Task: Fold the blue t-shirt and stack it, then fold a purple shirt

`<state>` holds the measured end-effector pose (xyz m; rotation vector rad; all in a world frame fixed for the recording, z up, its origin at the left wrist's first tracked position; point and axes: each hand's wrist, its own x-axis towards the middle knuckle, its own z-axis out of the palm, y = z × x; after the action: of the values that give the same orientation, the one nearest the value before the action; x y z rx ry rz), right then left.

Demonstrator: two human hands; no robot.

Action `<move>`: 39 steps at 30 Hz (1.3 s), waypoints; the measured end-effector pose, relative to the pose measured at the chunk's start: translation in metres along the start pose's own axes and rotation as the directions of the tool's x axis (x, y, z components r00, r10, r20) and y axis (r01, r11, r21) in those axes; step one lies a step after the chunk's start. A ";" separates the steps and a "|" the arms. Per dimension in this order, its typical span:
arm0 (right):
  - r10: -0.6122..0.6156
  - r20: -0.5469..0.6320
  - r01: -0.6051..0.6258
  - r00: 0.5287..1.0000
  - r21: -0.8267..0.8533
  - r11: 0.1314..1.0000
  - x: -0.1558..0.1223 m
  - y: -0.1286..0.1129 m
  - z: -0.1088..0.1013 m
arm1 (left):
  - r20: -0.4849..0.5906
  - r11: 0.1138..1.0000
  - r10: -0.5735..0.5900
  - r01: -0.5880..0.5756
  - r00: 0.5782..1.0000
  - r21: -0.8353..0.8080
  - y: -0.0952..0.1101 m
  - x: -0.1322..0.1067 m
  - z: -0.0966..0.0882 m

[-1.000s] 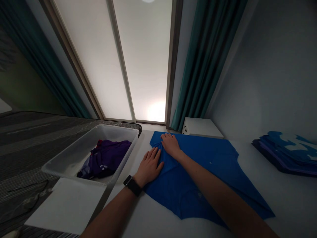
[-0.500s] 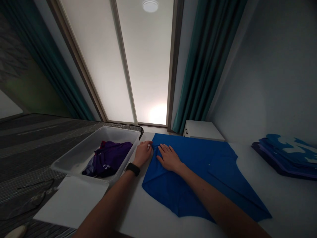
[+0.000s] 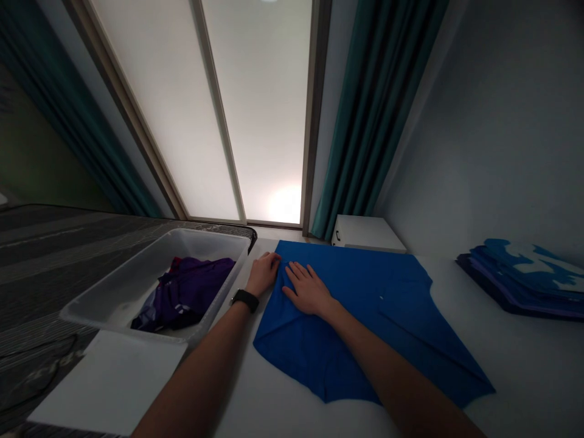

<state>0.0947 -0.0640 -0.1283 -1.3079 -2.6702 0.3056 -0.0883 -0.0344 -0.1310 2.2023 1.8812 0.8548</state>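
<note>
A blue shirt (image 3: 365, 310) lies spread flat on a white table (image 3: 524, 371). My right hand (image 3: 308, 289) rests open on its upper left part, fingers stretched flat on the cloth. My left hand (image 3: 263, 272), with a dark watch on its wrist, is curled at the shirt's far left corner and pinches the cloth edge there. The two hands lie close together.
A clear plastic bin (image 3: 114, 298) with purple clothes (image 3: 182, 292) stands left of the shirt. A stack of folded blue clothes (image 3: 524, 277) sits at the right. A small white box (image 3: 365, 232) stands behind the shirt, below teal curtains (image 3: 365, 121) and a window.
My left hand went from lying flat on the shirt to the far left corner and closed on the cloth edge. My right hand slid back a little toward me.
</note>
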 end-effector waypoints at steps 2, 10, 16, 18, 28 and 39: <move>-0.005 0.002 0.005 1.000 0.004 1.000 -0.001 0.002 0.000 | -0.001 1.000 0.007 -0.007 1.000 0.007 -0.001 0.001 0.002; 0.020 -0.018 -0.020 1.000 0.006 1.000 -0.004 0.009 -0.016 | -0.049 0.970 0.113 -0.100 0.992 0.220 0.022 -0.015 -0.023; 0.080 -0.038 -0.080 0.996 0.006 0.997 -0.002 0.020 -0.019 | 0.184 0.927 0.220 -0.264 0.958 0.266 0.042 -0.045 -0.014; 0.079 -0.032 -0.079 0.996 -0.001 0.997 -0.002 0.022 -0.015 | 0.224 0.928 0.190 -0.249 0.956 0.277 0.044 -0.050 -0.007; 0.024 -0.084 -0.030 0.996 -0.067 0.997 -0.004 0.014 -0.016 | 0.315 0.914 0.088 -0.203 0.945 0.351 0.043 -0.050 -0.003; 0.012 0.054 -0.013 0.998 0.027 1.000 0.000 0.025 -0.011 | 0.307 0.907 0.098 -0.211 0.947 0.364 0.044 -0.050 -0.005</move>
<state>0.1162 -0.0473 -0.1239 -1.3274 -2.6927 0.3835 -0.0555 -0.0924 -0.1242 2.5643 1.8800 0.1589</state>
